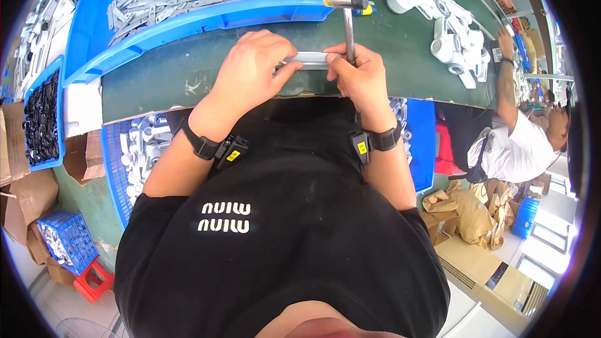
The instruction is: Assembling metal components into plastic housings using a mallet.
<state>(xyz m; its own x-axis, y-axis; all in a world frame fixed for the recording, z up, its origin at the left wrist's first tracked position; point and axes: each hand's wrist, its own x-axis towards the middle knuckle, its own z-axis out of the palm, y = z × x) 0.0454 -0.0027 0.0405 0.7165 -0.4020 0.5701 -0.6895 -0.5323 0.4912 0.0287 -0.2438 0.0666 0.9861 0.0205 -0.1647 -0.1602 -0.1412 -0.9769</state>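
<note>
A light grey, narrow, channel-shaped strip (pixel 311 58) is held level between my hands, just above the green tabletop (pixel 169 66). My left hand (pixel 255 66) pinches its left end between thumb and fingers. The other end is gripped by my right hand (pixel 362 78), thumb on top. A hammer (pixel 349 28) with a metal shaft and a two-faced head, yellow at one end and dark at the other, also sits in my right hand. Its head points away from me, and its handle is partly hidden by the fingers.
Beyond my hands stands a large blue bin (pixel 219 17) with many similar grey strips. White round-ended parts (pixel 447 40) are heaped at right. A blue tray (pixel 61 122) of black parts is at left. Blue crates stand under the table edge. A co-worker (pixel 510 141) reaches in from the right.
</note>
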